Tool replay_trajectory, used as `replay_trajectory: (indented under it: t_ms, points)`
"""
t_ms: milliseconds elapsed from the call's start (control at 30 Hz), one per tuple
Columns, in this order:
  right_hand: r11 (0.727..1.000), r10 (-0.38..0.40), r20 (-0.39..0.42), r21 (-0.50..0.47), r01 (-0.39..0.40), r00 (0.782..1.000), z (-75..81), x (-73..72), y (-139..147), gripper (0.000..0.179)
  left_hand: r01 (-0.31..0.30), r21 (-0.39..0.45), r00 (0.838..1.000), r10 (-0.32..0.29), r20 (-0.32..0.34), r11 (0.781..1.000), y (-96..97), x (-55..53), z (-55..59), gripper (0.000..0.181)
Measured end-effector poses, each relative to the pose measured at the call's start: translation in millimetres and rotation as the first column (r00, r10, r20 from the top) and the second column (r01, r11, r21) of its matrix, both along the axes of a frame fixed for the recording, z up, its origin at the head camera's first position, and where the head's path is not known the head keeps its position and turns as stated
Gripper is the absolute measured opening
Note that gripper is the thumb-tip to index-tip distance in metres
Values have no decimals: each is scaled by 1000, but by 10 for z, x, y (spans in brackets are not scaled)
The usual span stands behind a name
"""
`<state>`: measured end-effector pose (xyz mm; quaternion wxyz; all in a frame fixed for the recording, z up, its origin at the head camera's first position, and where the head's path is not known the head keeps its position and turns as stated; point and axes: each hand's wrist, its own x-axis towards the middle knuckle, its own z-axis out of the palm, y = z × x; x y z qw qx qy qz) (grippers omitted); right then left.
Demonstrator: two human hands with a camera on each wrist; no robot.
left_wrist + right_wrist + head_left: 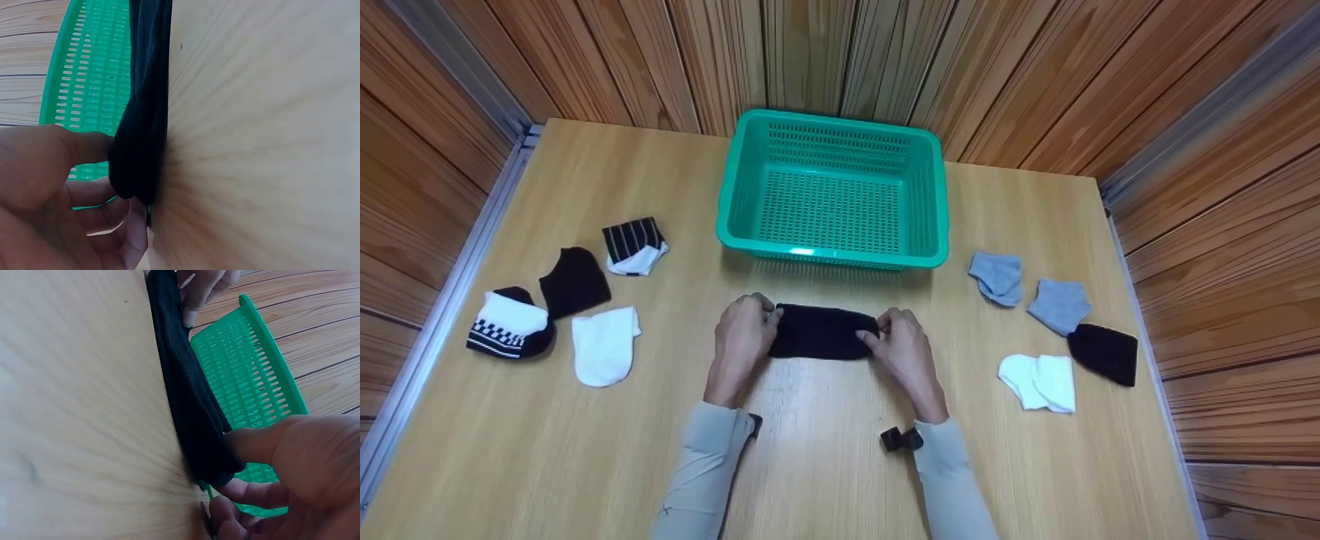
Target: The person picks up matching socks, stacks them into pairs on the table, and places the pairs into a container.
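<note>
A black sock [821, 332] lies stretched sideways on the table in front of the basket, its surface flat and smooth. My left hand [744, 335] pinches its left end between thumb and fingers. At the other end, my right hand [905, 352] grips the cloth, the thumb laid on top. From the left wrist, the black sock [143, 112] shows as a thick band low over the wood, with the left thumb pressed on its edge. In the right wrist view the right thumb [253, 443] presses the sock from above while fingers curl beneath.
A green plastic basket [832, 256] stands behind the hands with nothing in it. To the left lie several socks: striped [634, 246], black [575, 283], white [604, 346] and checkered [510, 326]. On the right are grey [997, 278], white [1039, 382] and black [1104, 354] socks. Wood-plank walls enclose the table.
</note>
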<state>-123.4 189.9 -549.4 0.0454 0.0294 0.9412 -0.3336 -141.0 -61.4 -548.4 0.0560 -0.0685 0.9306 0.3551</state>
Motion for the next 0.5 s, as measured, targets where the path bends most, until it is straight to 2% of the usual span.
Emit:
replay_trajectory:
  t_ms: [233, 400, 500]
  points:
    - [999, 43, -17, -27, -43, 999, 11, 5, 1, 25, 11, 36, 1000, -12, 27, 999, -10, -13, -13, 17]
    - [991, 39, -2, -129, -39, 999, 25, -7, 24, 18, 55, 20, 998, -55, 19, 998, -21, -12, 6, 17]
    - [981, 28, 12, -192, -25, 1000, 30, -12, 54, 16, 75, 52, 997, -76, 25, 996, -25, -5, 31, 18]
